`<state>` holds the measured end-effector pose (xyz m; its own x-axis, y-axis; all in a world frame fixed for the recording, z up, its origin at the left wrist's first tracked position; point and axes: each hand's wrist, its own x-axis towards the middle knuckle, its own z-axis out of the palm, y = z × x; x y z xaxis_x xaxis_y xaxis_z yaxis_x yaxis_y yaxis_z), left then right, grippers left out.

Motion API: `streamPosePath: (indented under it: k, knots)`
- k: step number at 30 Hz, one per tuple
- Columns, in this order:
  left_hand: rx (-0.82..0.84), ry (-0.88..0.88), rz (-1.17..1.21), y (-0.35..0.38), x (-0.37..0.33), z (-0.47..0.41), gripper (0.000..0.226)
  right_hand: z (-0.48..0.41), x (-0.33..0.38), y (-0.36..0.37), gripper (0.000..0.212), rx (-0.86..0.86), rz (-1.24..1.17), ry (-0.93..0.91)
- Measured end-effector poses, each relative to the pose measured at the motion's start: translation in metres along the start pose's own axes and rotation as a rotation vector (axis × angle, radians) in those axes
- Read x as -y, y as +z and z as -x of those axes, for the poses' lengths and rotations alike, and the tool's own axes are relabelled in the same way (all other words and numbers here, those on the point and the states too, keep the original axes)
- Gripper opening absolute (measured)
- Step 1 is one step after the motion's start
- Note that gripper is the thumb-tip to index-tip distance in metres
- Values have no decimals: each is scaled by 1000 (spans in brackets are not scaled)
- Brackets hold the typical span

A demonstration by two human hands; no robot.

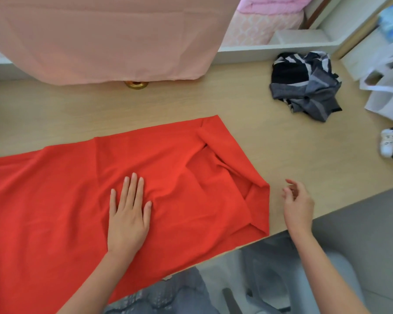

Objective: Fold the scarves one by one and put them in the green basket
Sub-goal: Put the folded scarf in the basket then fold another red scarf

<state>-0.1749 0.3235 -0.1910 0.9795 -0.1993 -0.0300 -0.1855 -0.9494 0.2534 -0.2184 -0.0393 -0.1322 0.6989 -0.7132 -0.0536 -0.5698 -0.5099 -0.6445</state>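
Left hand (128, 214): lies flat on the red scarf (66, 189), palm down. Its fingers (134, 184) are straight and a little spread, and they hold nothing.
Right hand (298, 205): is up off the desk (281, 150), just beside the scarf's right end and not touching it. Its fingers (290, 184) are loosely bent and a little apart, and they hold nothing.
Red scarf: spread out long on the desk, from the left side of the view to the middle right. Its right end is folded back over itself with some bumps. Its near side goes over the desk's front edge.
Dark scarf (304, 85): a black, grey and white heap at the back right, well apart from the red one.
Open room: bare wood between the two scarves, and behind the red scarf up to the pink cloth (100, 37).
Right edge: a white bag (386, 87) stands past the heap. A blurry white thing (390, 141), maybe a game pad, lies near the desk's side.
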Motion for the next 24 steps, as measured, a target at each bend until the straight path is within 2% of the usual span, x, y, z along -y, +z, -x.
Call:
streamPosePath:
  k: [3,6,7,10,13,15,16,17,19,20,23,24]
  knots:
    - [-1,-2,-6,0,-1,0,60,30,-3,-6,16,49,29,-148]
    - [-7,-1,-5,0,-1,0,60,64,-10,10,29,192,124,-261]
    - [-11,-2,-8,0,-1,0,60,70,-12,17,28,201,162,-286]
    - [-25,-2,-13,1,-1,1,60,71,-15,25,11,117,153,-240]
    - [-27,0,-14,1,-1,0,60,64,-24,12,11,49,73,-105]
    - [-30,-5,-22,2,0,0,60,61,-28,1,8,82,-37,-43]
    - [-34,-7,-23,3,0,0,60,61,-27,-1,7,120,-68,-69]
    - [-36,-8,-22,3,0,0,60,63,-24,-1,15,167,-63,-119]
    - [-36,-8,-17,4,0,0,60,66,-21,9,33,265,23,-200]
    - [-36,-6,-17,4,0,1,61,68,-20,15,33,277,73,-226]
    - [-40,-7,-15,4,0,1,61,72,-23,25,11,186,129,-276]
    - [-41,-8,-15,4,0,0,61,71,-25,24,9,164,119,-273]
